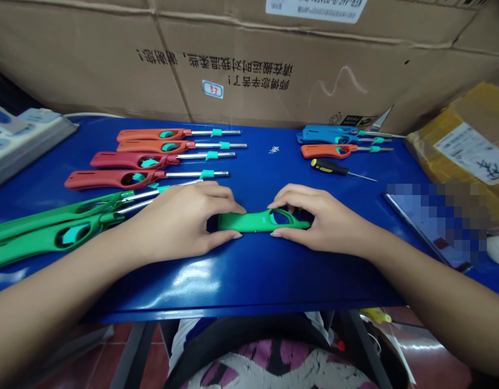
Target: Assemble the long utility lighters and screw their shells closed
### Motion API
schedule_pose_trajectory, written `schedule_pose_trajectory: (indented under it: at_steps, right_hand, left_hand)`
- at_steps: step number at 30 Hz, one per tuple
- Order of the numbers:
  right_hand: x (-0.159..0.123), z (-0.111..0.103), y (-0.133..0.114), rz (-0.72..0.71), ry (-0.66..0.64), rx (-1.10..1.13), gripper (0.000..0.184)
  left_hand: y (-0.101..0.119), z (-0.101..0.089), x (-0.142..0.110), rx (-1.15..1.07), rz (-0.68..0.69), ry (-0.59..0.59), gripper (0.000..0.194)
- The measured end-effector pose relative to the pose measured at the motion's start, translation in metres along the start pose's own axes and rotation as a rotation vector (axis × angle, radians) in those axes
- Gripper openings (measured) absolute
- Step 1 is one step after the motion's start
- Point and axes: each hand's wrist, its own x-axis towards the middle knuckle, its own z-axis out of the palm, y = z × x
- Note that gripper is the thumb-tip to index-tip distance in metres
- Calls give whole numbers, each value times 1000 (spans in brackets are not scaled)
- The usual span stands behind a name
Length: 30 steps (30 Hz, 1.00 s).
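Green lighter (246, 222) with turquoise trigger (274, 217)

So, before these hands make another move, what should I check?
1. Left hand gripping the green utility lighter: ok.
2. Right hand gripping its other end: ok.
3. Metal tube fitted on it: cannot tell; the right hand hides that end.
4. Other green lighters clear of the left forearm: cannot tell; they overlap in view.
5. Yellow-and-black screwdriver lying unheld: ok.
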Motion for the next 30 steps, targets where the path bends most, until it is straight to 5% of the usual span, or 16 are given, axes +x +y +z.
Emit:
schedule_pose_trajectory:
  at_steps: [23, 30]
  right_hand:
    - [-1, 8, 2, -5, -3, -57, 33]
    - [-2, 8, 3, -84, -20, -271, 38]
  left_hand:
    - [3, -3, 1, -45, -53, -58, 25]
    - [9, 4, -4, 194, 47, 1, 27]
